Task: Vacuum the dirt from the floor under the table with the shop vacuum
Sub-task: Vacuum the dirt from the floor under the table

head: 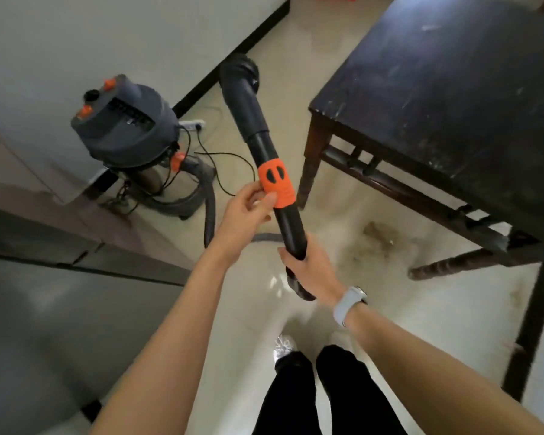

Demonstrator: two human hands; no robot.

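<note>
A black vacuum wand [258, 133] with an orange collar [277, 183] points up and away from me, its wide nozzle [239, 73] raised near the wall. My right hand [308, 265] grips the wand's lower end. My left hand [248, 211] pinches the orange collar with thumb and fingers. The grey shop vacuum [123, 124] with orange knobs stands at the left, its hose [209, 215] curling on the floor. A patch of brown dirt [377, 237] lies on the pale floor under the edge of the dark wooden table [453, 89].
A power strip [193, 124] and thin black cables [233, 161] lie by the wall behind the vacuum. A dark turned table leg [311, 164] stands just right of the wand. A grey cabinet surface [60, 309] fills the lower left. My legs and shoes are below.
</note>
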